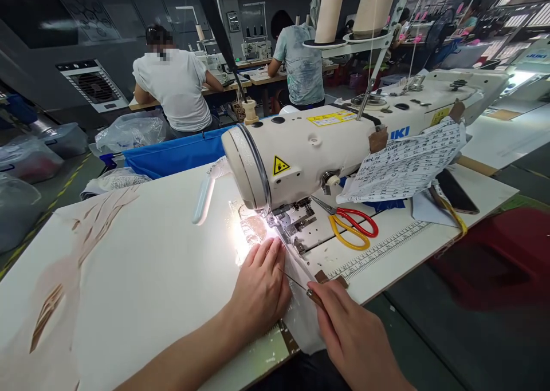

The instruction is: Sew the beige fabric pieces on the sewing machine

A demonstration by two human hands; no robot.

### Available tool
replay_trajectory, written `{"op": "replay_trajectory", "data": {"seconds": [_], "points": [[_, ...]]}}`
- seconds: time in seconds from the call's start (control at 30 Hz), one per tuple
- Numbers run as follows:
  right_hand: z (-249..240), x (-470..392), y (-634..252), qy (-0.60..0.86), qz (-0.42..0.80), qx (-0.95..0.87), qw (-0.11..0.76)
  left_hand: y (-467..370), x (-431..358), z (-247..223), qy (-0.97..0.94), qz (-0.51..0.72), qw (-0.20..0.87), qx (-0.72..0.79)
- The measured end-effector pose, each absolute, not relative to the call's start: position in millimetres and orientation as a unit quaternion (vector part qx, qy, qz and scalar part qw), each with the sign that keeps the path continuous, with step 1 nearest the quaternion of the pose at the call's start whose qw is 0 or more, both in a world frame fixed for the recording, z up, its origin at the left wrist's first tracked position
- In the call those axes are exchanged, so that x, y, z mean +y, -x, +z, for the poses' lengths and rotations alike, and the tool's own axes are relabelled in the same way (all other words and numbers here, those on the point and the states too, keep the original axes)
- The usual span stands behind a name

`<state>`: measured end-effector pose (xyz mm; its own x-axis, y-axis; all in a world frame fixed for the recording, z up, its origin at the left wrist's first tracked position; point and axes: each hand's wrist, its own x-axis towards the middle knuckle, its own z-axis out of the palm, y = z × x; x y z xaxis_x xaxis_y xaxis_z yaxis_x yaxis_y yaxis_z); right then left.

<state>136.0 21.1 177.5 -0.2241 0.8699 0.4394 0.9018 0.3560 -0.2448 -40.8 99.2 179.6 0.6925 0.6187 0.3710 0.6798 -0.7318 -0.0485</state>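
Observation:
My left hand (pixel 261 283) lies on a strip of sheer white fabric (pixel 304 321), fingers stretched out together and their tips just in front of the lit needle area of a white sewing machine (pixel 296 150). In my right hand (pixel 354 329) is an awl (pixel 315 297) with a brown handle. Its thin metal shaft points left, the tip reaching my left hand near the thumb and index finger. The fabric runs from under the machine toward me and drops over the table's front edge. Where the fabric meets the needle is hidden by glare and my fingers.
Scissors (pixel 353 230) with red and yellow handles lie right of the needle area. A handwritten sheet (pixel 404 165) hangs from the machine; a phone (pixel 458 192) lies behind it. Pale fabric (pixel 92 230) drapes over the table (pixel 150 276) at left. Two people sit at machines ahead.

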Motion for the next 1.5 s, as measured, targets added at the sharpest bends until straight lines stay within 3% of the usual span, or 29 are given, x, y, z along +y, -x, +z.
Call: {"op": "replay_trajectory", "data": {"seconds": [0.43,0.7,1.07,1.5], "points": [[172,33,-133,0.544,-0.027,-0.799,0.255,44,104,181,0.91,-0.174,0.088,-0.365],[183,50,-121,0.545,-0.094,-0.781,0.29,43,113,189,0.886,-0.179,0.035,-0.427],[183,51,-112,0.557,-0.094,-0.766,0.305,56,129,185,0.889,-0.186,0.112,-0.402],[185,45,-116,0.547,-0.073,-0.778,0.301,48,113,182,0.905,-0.185,0.082,-0.373]]}}
